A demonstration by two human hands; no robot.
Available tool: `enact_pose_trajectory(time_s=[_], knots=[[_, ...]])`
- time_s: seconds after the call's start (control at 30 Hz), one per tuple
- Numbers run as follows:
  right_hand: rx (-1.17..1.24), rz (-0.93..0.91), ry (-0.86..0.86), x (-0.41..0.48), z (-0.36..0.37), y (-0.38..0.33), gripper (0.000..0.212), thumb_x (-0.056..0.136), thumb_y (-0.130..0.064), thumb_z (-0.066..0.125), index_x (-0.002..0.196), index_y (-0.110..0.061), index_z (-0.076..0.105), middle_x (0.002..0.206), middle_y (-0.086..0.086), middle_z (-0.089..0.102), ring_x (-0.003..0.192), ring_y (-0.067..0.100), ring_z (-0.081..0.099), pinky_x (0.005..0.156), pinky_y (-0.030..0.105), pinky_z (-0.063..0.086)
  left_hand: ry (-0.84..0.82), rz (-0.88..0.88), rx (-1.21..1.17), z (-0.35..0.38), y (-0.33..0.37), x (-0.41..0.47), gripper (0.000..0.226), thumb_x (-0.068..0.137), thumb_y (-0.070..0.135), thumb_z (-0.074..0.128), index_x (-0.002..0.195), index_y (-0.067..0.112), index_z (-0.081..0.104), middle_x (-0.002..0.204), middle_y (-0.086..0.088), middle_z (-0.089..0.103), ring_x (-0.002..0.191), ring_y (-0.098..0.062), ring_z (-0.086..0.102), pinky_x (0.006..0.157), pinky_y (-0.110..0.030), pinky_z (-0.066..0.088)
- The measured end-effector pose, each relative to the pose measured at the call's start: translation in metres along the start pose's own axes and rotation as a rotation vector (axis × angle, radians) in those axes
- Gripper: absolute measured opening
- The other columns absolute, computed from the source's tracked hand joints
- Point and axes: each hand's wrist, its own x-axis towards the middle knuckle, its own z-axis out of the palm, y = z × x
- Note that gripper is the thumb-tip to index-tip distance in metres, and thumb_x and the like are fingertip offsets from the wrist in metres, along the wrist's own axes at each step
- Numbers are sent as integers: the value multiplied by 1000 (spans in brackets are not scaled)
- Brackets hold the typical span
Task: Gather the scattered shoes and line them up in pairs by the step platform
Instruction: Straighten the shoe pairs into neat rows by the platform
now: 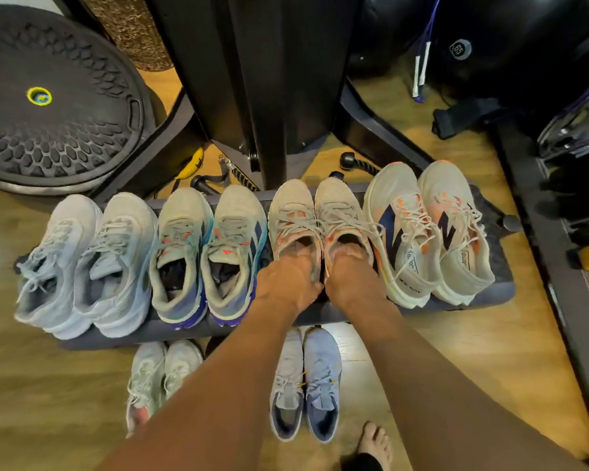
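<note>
- Step platform carries four pairs side by side, heels at its near edge; a pale pair and a blue-grey pair wait on the wooden floor just before it.
- Beige-and-orange sneaker pair sits third from the platform's left end. The left hand and right hand each have fingers hooked into a heel collar, gripping.
- Its loose laces drape onto the white-and-navy pair beside it; a shove would likely drag that neighbour askew.

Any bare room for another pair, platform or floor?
Dark grey step platform: crowded, four pairs edge to edge; left hand and right hand grip the beige-orange mesh pair. Free: wooden floor left of the white-mint pair, and right of the grey-lilac pair toward the black rail.
</note>
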Motion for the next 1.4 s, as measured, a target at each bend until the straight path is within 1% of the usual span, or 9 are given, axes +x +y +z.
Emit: enact_pose_trajectory(time_s=[0.13, 0.3, 0.5, 0.7, 0.8, 0.9, 1.0, 1.2, 1.4], knots=[[-97, -31, -58, 11, 7, 9, 37, 92, -21, 55, 128, -15, 49, 128, 10, 55, 120, 28, 50, 91, 39, 44, -33, -112, -10, 12, 12, 6, 37, 94, 31, 52, 126, 14, 49, 127, -14, 53, 116, -35, 53, 87, -40, 44], [-136, -61, -73, 23, 8, 11, 37, 96, -18, 51, 133, -14, 45, 131, 11, 53, 122, 29, 49, 94, 39, 42, 2, -139, -12, 20, 16, 14, 30, 96, 25, 49, 123, 11, 54, 121, -16, 57, 111, -36, 56, 85, -40, 46], [-130, -130, 2, 13, 12, 14, 30, 95, -16, 51, 125, -13, 52, 120, 11, 60, 112, 29, 57, 85, 37, 47, -31, -136, -26, 30, 16, 16, 25, 94, 23, 47, 113, 11, 58, 116, -17, 58, 107, -37, 57, 84, -40, 47], [-114, 7, -197, 22, 1, 9, 43, 97, -22, 52, 137, -13, 42, 140, 13, 46, 128, 30, 46, 100, 39, 40, -42, -111, -18, 35, 11, 25, 39, 95, 37, 48, 125, 12, 54, 120, -17, 59, 110, -39, 57, 88, -41, 47], [-86, -18, -139, 20, 3, 9, 36, 98, -24, 46, 132, -12, 48, 134, 13, 52, 121, 30, 51, 90, 37, 43, -91, -125, -4, 32, 13, 27, 41, 95, 37, 49, 126, 11, 53, 123, -17, 58, 112, -38, 56, 90, -40, 46], [-96, -19, -147, 16, 4, 9, 37, 99, -23, 46, 134, -12, 45, 133, 14, 52, 121, 32, 50, 96, 38, 42, -43, -84, -13, 29, 13, 22, 36, 95, 32, 51, 122, 9, 57, 118, -17, 61, 107, -36, 59, 86, -40, 48], [-143, -61, -109, 12, 5, 9, 37, 96, -17, 50, 132, -14, 46, 128, 12, 55, 117, 31, 53, 90, 38, 45, -19, -46, 37, 23, 14, 14, 34, 97, 31, 49, 125, 13, 54, 121, -14, 58, 109, -34, 58, 85, -38, 47], [-181, -92, -77, 7, 5, 9, 35, 96, -15, 49, 131, -16, 48, 128, 11, 55, 118, 29, 53, 88, 38, 46, -3, -38, 118, 17, 14, 9, 36, 98, 35, 45, 130, 16, 48, 125, -11, 54, 114, -32, 55, 88, -38, 43], [-193, -108, -49, 6, 4, 8, 36, 95, -15, 48, 131, -17, 45, 124, 12, 56, 114, 30, 55, 84, 37, 46, -15, -38, 105, 13, 15, 10, 37, 95, 29, 53, 129, 14, 49, 123, -12, 57, 111, -33, 57, 86, -38, 46]])
